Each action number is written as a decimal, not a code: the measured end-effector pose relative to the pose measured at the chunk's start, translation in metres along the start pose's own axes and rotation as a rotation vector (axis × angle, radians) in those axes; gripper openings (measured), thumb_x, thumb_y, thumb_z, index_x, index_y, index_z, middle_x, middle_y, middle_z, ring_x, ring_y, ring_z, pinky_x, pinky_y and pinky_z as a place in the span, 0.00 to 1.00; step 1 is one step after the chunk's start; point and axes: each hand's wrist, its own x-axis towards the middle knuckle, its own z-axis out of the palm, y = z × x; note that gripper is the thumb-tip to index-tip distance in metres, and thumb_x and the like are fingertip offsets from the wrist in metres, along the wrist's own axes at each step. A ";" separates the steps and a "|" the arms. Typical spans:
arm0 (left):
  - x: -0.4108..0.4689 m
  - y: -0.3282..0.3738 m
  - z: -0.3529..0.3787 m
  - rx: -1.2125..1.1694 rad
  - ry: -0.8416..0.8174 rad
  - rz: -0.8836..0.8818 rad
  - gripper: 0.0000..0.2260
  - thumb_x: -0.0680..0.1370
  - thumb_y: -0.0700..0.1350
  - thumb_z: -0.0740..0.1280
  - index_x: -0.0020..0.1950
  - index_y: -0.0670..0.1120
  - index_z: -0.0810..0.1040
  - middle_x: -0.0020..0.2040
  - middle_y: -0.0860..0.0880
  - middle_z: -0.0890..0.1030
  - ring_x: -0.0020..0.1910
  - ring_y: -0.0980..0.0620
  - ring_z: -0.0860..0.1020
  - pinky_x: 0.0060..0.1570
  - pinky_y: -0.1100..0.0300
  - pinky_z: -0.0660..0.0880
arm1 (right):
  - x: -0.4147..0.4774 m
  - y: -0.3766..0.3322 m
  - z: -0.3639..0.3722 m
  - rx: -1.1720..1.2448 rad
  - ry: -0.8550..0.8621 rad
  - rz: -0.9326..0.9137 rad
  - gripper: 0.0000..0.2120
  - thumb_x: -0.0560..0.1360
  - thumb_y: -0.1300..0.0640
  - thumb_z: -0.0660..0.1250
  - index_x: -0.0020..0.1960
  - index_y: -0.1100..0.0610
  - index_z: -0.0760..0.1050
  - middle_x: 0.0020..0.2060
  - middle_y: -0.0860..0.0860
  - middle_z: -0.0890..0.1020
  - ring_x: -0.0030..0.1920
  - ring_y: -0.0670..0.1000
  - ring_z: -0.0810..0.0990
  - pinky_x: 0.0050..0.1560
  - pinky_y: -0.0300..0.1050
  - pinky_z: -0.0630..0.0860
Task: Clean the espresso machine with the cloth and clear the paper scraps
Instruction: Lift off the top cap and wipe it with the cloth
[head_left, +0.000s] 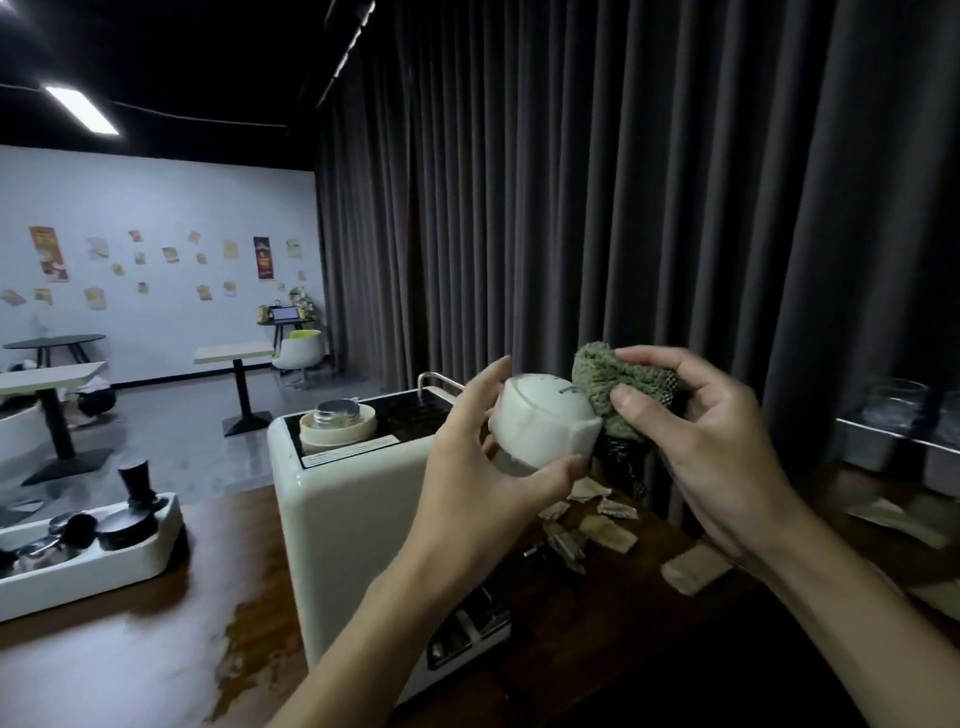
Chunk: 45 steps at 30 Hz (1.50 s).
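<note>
Pale wall and café tables fill the upper left of the frame, and dark pleated curtains hang across the middle and right. Along the bottom runs a dark wooden counter (130, 665).

At the left edge of the frame a white tray (104, 577) sits on the counter. It holds a black tamper (136, 488) and other small dark and metal pieces.

Right of the tray stands the cream espresso machine (353, 519), with a small jar (337, 423) on its top.

Above the machine's right side, the left hand (467, 457) grips a cream rounded part (545, 421), with fingers over the top and the thumb underneath. Whether this part belongs to the machine cannot be told for certain.

The green cloth (618, 389) presses against the part's upper right side. It is bunched and pinched in the right hand (727, 447), which curls around it. The part therefore lies between the two hands, with the cloth meeting it from the right.

The paper scraps (592, 519) lie on the counter directly below the hands and just right of the machine. A larger tan piece (696, 569) sits further right, under the right wrist.

Judging by this, wiping is the step in hand and the scraps are not yet cleared. Both hands are full, so one would have to put its load down before gathering them. The right hand looks slightly nearer.

A blurred metal container (883, 441) sits at the right edge of the frame.
</note>
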 end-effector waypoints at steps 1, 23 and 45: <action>-0.002 -0.001 0.009 -0.045 -0.006 -0.020 0.37 0.67 0.41 0.81 0.70 0.52 0.67 0.62 0.56 0.76 0.60 0.62 0.78 0.53 0.67 0.77 | -0.004 0.000 -0.008 0.005 -0.003 0.014 0.13 0.75 0.63 0.70 0.56 0.50 0.80 0.53 0.52 0.84 0.57 0.52 0.82 0.60 0.58 0.77; -0.034 -0.041 0.108 -0.768 -0.283 -0.474 0.34 0.71 0.40 0.77 0.74 0.42 0.69 0.61 0.43 0.82 0.62 0.42 0.80 0.59 0.41 0.78 | -0.045 0.020 -0.106 -0.328 -0.180 0.080 0.11 0.79 0.63 0.64 0.59 0.54 0.80 0.55 0.45 0.84 0.57 0.44 0.80 0.56 0.37 0.76; -0.028 -0.036 0.126 -0.765 -0.117 -0.475 0.21 0.76 0.42 0.69 0.68 0.41 0.74 0.61 0.38 0.82 0.60 0.38 0.81 0.56 0.41 0.80 | -0.068 0.049 -0.114 -0.312 -0.067 0.077 0.17 0.78 0.68 0.64 0.65 0.56 0.77 0.60 0.46 0.79 0.62 0.41 0.76 0.62 0.34 0.71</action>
